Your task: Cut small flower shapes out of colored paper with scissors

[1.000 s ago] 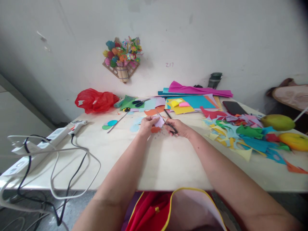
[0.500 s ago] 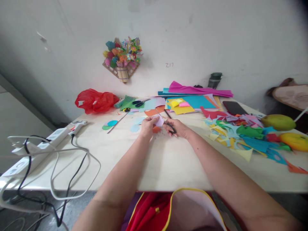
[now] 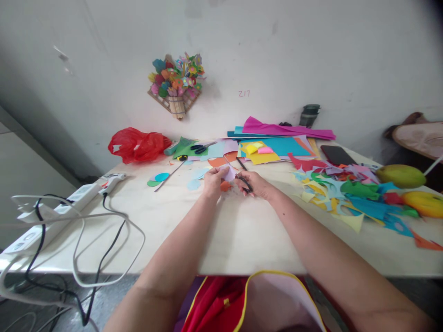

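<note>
A small piece of lilac paper (image 3: pixel 229 173) is pinched in my left hand (image 3: pixel 212 180) above the middle of the table. My right hand (image 3: pixel 257 183) is closed around the dark handles of a pair of scissors (image 3: pixel 247 184), whose blade end is at the paper's right edge. Just below the paper, an orange paper piece (image 3: pixel 225 186) lies on the table. Light blue paper circles (image 3: pixel 194 184) rest to the left of my left hand. Farther left are a blue circle (image 3: pixel 162 177) and a green one (image 3: pixel 152 183).
Colourful paper scraps (image 3: pixel 360 189) spread over the right side, near a phone (image 3: pixel 336 155) and a green mango (image 3: pixel 400 175). Paper sheets (image 3: pixel 287 146) and a second pair of scissors (image 3: pixel 200 148) lie at the back. A red plastic bag (image 3: pixel 138 144) and a power strip (image 3: pixel 51 219) are on the left.
Both hands stay in nearly the same place. The lilac paper and the scissors have shifted only very slightly against each other.
</note>
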`<state>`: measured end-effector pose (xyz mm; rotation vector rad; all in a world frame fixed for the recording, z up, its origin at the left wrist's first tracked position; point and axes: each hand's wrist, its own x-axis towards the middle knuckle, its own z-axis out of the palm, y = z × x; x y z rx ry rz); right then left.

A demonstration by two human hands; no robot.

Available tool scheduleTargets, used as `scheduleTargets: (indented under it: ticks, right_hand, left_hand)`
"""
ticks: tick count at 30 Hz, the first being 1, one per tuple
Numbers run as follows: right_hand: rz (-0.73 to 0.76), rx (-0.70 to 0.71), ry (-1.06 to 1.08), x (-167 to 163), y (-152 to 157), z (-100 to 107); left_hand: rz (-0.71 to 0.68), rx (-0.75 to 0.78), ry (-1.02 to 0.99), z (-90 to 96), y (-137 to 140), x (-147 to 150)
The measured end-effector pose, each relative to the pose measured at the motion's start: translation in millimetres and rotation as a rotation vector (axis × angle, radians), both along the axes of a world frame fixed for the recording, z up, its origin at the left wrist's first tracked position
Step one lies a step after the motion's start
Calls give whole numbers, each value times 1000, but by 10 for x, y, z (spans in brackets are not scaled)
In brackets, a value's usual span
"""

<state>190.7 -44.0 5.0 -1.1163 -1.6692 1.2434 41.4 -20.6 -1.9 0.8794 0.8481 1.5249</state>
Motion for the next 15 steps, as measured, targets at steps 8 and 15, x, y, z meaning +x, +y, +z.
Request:
scheduleTargets:
  ticks: [8,15]
  right_hand:
    - [-7,-4,3,-5,44,-46]
    - [-23,-18,5,-28,11,-8]
  left_hand:
    - [12,5,17,-10,13,-1]
    - [3,15,2,-49,43,-13]
